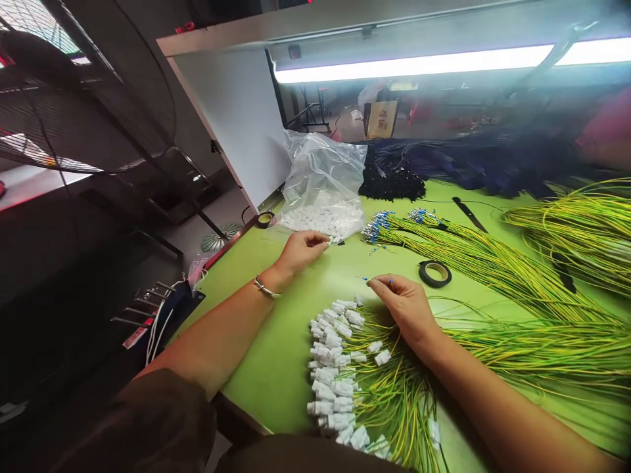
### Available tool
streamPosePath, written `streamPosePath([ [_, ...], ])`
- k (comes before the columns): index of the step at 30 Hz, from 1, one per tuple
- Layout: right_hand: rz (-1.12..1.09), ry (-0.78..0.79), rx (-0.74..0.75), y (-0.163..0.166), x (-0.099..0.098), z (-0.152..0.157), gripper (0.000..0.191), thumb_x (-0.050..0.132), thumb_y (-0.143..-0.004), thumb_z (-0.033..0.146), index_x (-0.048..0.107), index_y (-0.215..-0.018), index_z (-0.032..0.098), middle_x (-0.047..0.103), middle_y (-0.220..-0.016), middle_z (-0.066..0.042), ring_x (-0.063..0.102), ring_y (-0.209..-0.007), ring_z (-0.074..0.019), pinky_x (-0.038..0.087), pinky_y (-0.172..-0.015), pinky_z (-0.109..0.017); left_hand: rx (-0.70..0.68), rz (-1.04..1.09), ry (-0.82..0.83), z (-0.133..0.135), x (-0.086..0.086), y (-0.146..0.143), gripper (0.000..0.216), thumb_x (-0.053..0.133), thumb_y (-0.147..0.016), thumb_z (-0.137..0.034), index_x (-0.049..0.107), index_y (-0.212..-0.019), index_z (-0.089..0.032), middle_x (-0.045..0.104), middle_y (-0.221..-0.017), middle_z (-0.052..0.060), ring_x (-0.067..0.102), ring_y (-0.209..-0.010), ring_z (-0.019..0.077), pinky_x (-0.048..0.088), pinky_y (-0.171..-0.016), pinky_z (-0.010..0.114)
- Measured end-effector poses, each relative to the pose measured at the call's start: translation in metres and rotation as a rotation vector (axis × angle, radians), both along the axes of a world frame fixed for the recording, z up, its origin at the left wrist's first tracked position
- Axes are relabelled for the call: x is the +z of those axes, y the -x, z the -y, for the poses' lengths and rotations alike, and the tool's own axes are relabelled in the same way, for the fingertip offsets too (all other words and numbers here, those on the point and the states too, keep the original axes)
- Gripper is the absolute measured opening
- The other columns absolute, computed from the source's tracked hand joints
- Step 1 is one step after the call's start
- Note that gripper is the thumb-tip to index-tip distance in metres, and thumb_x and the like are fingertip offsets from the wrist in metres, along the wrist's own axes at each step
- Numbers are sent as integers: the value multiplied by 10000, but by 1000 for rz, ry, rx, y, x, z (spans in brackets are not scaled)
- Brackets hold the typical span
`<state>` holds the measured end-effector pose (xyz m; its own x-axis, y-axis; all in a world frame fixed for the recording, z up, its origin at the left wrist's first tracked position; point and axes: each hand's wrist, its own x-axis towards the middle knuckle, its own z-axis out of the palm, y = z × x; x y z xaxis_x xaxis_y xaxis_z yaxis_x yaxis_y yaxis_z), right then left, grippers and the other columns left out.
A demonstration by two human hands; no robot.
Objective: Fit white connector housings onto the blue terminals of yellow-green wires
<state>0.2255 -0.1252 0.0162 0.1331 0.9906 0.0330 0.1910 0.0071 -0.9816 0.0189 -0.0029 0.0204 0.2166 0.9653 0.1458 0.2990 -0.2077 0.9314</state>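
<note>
My left hand point(303, 249) reaches to the mouth of a clear plastic bag point(323, 184) of small white connectors, its fingertips pinched on one white connector point(328, 243). My right hand point(404, 305) rests on the green table point(276, 368), fingers closed round yellow-green wires with blue terminals point(377, 281) at their ends. Below it lies a pile of yellow-green wires fitted with white connectors point(335, 368).
Long bundles of yellow-green wires point(493, 263) with blue tips spread across the right. A roll of black tape point(434, 273) lies beside my right hand, another point(265, 219) by the bag. Black cables point(394, 180) and a knife point(469, 214) lie at the back. A fan point(73, 85) stands left.
</note>
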Motion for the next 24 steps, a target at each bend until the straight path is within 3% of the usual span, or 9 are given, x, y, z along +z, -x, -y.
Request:
streamPosePath([
  [2, 25, 5, 6, 0, 1, 1, 256, 635, -744, 385, 672, -658, 147, 541, -592, 2, 438, -589, -123, 346, -573, -261, -149, 137, 213, 16, 8, -8, 345, 672, -737, -261, 682, -1056, -130, 571, -662, -12, 432, -527, 55, 326, -494, 189],
  [4, 28, -5, 20, 1, 2, 2, 245, 634, -744, 375, 671, -664, 146, 560, -608, -6, 452, -604, -128, 355, -583, -263, -254, 217, 364, 30, 15, -15, 350, 697, -728, -271, 691, -1045, -123, 540, -604, -28, 391, -484, 32, 280, -458, 180],
  [7, 26, -14, 20, 1, 3, 5, 236, 632, -745, 368, 670, -673, 146, 595, -646, -21, 476, -628, -138, 370, -596, -265, -308, 351, 539, 43, 21, -23, 253, 746, -689, -223, 706, -907, -102, 594, -633, -6, 481, -525, 28, 356, -512, 165],
  [11, 58, -22, -18, 1, 5, 8, 240, 630, -746, 375, 672, -680, 148, 609, -648, -26, 483, -615, -141, 372, -578, -263, -279, 522, 722, 48, 18, -28, 223, 774, -647, -125, 666, -836, -80, 680, -759, 65, 642, -671, 102, 490, -682, 229],
  [17, 125, -68, -58, 0, 2, 9, 232, 621, -764, 366, 683, -708, 150, 611, -649, -22, 487, -613, -139, 369, -562, -254, -266, 578, 755, 48, 9, -30, 249, 798, -622, -108, 654, -821, -62, 687, -764, 73, 680, -688, 129, 515, -715, 235],
  [24, 145, -75, -80, 1, 2, 8, 232, 613, -770, 364, 680, -711, 150, 582, -612, -9, 448, -557, -123, 354, -523, -244, -341, 534, 586, 52, 10, -31, 329, 827, -599, -237, 673, -844, -79, 682, -741, 58, 671, -689, 133, 505, -696, 246],
])
